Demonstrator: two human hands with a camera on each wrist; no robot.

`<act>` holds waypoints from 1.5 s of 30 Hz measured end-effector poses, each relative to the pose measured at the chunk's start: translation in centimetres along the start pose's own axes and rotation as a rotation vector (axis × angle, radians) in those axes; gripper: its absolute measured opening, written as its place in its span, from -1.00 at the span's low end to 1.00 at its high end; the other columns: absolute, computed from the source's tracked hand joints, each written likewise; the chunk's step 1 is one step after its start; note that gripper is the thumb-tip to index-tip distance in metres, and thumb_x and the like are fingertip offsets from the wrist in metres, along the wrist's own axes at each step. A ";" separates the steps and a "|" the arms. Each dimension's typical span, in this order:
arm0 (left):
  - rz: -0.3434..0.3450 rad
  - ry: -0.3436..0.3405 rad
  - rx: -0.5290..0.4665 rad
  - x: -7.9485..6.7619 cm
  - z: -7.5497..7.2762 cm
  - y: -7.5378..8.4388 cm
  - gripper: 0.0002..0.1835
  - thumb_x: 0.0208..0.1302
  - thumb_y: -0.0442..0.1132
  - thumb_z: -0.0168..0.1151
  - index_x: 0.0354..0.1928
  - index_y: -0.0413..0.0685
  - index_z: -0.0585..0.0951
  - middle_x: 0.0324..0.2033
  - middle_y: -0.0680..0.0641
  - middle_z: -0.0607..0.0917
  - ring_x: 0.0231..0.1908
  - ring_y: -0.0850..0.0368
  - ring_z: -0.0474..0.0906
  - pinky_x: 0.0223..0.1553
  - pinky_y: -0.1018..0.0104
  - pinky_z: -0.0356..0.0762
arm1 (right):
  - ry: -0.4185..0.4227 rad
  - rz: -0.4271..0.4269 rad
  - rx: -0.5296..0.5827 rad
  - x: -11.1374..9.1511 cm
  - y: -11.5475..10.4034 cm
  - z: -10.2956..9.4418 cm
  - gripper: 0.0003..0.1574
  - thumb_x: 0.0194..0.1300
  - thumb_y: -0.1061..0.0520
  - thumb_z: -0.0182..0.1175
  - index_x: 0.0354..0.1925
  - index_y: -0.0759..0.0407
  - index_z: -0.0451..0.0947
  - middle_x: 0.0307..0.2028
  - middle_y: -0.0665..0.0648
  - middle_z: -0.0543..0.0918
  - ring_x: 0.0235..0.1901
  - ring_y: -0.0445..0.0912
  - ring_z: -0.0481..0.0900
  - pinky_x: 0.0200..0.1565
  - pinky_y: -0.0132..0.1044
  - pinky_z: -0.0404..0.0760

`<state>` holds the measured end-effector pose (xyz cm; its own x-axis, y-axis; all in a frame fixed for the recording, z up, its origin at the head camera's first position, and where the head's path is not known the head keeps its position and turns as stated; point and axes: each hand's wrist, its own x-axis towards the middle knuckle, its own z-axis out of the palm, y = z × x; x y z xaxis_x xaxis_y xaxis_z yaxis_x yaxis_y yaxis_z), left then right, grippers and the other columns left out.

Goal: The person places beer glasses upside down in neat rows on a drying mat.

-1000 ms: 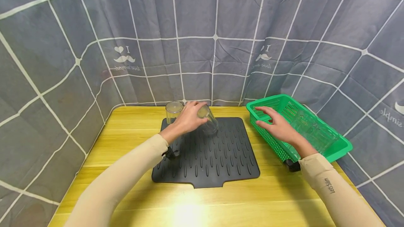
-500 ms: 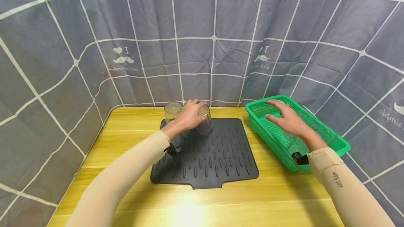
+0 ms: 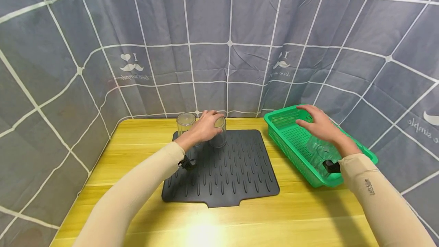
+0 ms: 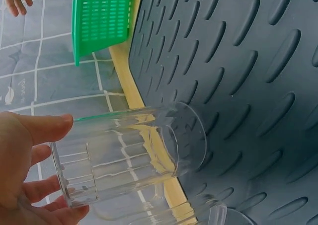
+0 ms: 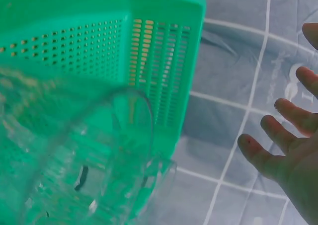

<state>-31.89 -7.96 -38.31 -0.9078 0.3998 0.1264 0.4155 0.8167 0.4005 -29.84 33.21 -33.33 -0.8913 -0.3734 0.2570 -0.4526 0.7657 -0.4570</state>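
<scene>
My left hand (image 3: 205, 127) holds a clear drinking glass (image 3: 220, 137) by its base end, thumb on one side and fingers on the other. The glass stands upside down, its rim at the ribbed black drying mat (image 3: 224, 180). Left of it, a second upturned glass (image 3: 185, 121) is partly hidden behind the hand. Over the green basket (image 3: 287, 146) hovers my right hand (image 3: 320, 124), fingers spread and holding nothing. Several clear glasses (image 5: 84, 170) lie in the basket, partly covered by the right hand and wrist in the head view.
The mat and basket sit on a yellow wooden table (image 3: 137, 155). A grey curtain (image 3: 205, 64) with white grid lines surrounds its back and sides. A tab juts from the mat's front edge.
The held glass has gone from tilted to upright and slightly left, beside the other glass. My right hand has shifted rightward and a little farther back above the basket.
</scene>
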 end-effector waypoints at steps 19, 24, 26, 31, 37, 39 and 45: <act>0.033 -0.090 -0.004 1.1 -0.1 -0.4 -0.36 0.44 -0.15 0.21 0.51 -0.01 0.32 0.48 -0.20 0.25 0.45 -0.18 0.14 0.37 -0.13 0.30 | -0.135 0.237 -0.089 0.6 4.5 -2.4 -0.12 0.55 -0.15 0.02 0.53 0.35 0.05 0.44 0.62 0.05 0.42 0.55 -0.04 0.29 0.50 0.07; 0.026 -0.109 0.012 1.2 0.2 -0.2 -0.36 0.47 -0.12 0.19 0.52 -0.01 0.29 0.50 -0.20 0.21 0.50 -0.19 0.07 0.41 -0.13 0.25 | -0.184 0.277 -0.105 0.7 5.3 -2.3 -0.10 0.54 -0.13 0.04 0.53 0.39 0.03 0.44 0.64 0.02 0.43 0.57 -0.15 0.32 0.52 -0.06; 0.033 -0.105 0.017 1.2 0.3 -0.2 -0.36 0.47 -0.12 0.18 0.52 -0.02 0.29 0.50 -0.21 0.21 0.50 -0.19 0.08 0.41 -0.13 0.25 | -0.200 0.283 -0.114 0.8 5.7 -2.3 -0.10 0.54 -0.10 0.05 0.52 0.43 0.01 0.43 0.65 0.02 0.43 0.56 -0.15 0.35 0.50 -0.12; 0.045 -0.089 0.006 1.3 0.5 -0.2 -0.37 0.46 -0.13 0.19 0.51 -0.01 0.31 0.49 -0.20 0.24 0.48 -0.18 0.12 0.41 -0.12 0.26 | -0.234 0.306 -0.118 0.8 6.5 -2.2 -0.08 0.53 -0.04 0.06 0.51 0.50 -0.04 0.42 0.68 -0.02 0.42 0.58 -0.18 0.37 0.49 -0.25; 0.051 -0.069 -0.051 1.3 0.7 -0.3 -0.38 0.45 -0.16 0.19 0.50 0.04 0.33 0.47 -0.18 0.26 0.47 -0.16 0.11 0.39 -0.14 0.28 | -0.267 0.360 -0.132 0.6 7.3 -2.1 -0.08 0.52 -0.02 0.04 0.51 0.51 -0.08 0.41 0.71 -0.09 0.38 0.64 -0.18 0.30 0.55 -0.06; 0.056 -0.065 -0.064 1.4 0.8 -0.4 -0.39 0.45 -0.17 0.17 0.50 0.04 0.33 0.46 -0.18 0.26 0.46 -0.16 0.11 0.39 -0.14 0.27 | -0.276 0.367 -0.140 0.7 7.6 -2.0 -0.07 0.52 -0.02 0.04 0.51 0.52 -0.09 0.41 0.72 -0.08 0.36 0.65 -0.15 0.30 0.55 -0.04; 0.055 -0.055 -0.087 1.6 1.1 -0.7 -0.39 0.46 -0.16 0.16 0.51 0.08 0.32 0.46 -0.15 0.25 0.46 -0.15 0.11 0.37 -0.14 0.28 | -0.310 0.373 -0.153 0.8 8.4 -1.3 -0.05 0.50 -0.03 0.03 0.49 0.56 -0.09 0.38 0.75 -0.03 0.32 0.68 -0.05 0.29 0.55 -0.03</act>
<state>-33.53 -7.47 -39.35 -0.8784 0.4670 0.1015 0.4558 0.7546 0.4720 -34.37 40.06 -35.84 -0.9679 -0.1804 -0.1752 -0.1139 0.9357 -0.3338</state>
